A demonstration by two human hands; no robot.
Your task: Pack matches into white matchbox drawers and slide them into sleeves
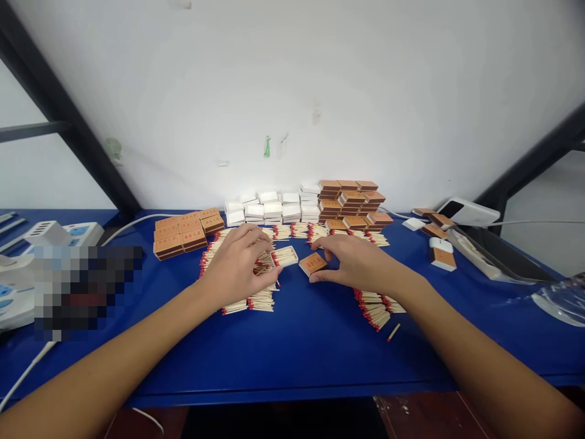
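My left hand is curled over a pile of red-tipped matches and pinches a small bunch of them beside a white inner tray filled with matches. My right hand grips an orange matchbox sleeve between thumb and fingers, just right of the tray. Both rest on the blue table. More matches lie spread under my right wrist.
Against the wall stand stacks of white inner trays and orange matchboxes, with another orange stack at left. Loose boxes, a white device and a power strip lie at right. Another power strip is at left.
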